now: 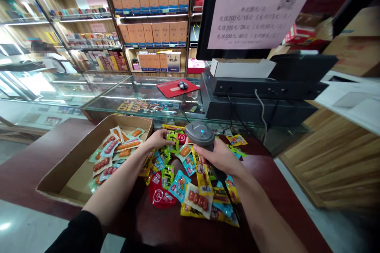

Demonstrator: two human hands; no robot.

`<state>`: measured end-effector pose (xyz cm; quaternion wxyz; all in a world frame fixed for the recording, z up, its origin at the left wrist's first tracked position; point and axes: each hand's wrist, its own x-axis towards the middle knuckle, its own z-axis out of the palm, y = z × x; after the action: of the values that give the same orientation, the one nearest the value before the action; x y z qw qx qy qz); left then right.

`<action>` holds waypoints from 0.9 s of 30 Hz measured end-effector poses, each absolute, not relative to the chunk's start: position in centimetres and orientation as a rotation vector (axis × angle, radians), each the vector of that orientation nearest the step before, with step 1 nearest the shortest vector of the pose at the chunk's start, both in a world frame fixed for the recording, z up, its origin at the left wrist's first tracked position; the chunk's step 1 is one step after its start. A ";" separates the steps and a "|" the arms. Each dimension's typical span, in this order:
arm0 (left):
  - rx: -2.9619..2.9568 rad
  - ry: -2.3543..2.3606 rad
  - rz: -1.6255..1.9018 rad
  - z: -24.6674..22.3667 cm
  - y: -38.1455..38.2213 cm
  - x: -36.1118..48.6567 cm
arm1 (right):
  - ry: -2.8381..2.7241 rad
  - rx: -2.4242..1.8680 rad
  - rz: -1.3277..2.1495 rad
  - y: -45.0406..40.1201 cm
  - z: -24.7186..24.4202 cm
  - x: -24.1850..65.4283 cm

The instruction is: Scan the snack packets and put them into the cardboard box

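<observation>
My right hand point(221, 158) is wrapped round a dark grey barcode scanner point(200, 132), its head pointing forward and left over a pile of snack packets. My left hand point(160, 139) pinches a small green packet point(172, 142) just left of the scanner head. Below both hands lie yellow packets point(202, 172), blue packets point(179, 185), a red packet point(158, 193) and a clear pack of sausages point(198, 201). To the left, an open cardboard box point(69, 158) holds several clear sausage packs point(101, 165).
Behind the brown table point(18, 166) stands a glass counter point(118, 91) with a red mouse pad point(169, 89) and mouse. A monitor point(204, 27) and black till equipment point(252, 102) stand at the right. A person point(56, 61) is at the far left. The scanner's cable trails toward me.
</observation>
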<state>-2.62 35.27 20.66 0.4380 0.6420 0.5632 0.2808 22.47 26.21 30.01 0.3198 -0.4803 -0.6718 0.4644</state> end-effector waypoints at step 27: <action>0.879 1.046 1.406 25.6 34.8 -2.1 | -1.812 -1.166 1.240 25.1 26.4 18.7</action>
<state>-2.14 34.78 25.63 0.5568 0.3724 0.4430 0.5959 18.73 25.12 26.41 0.3217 -0.4441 -0.6901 0.4723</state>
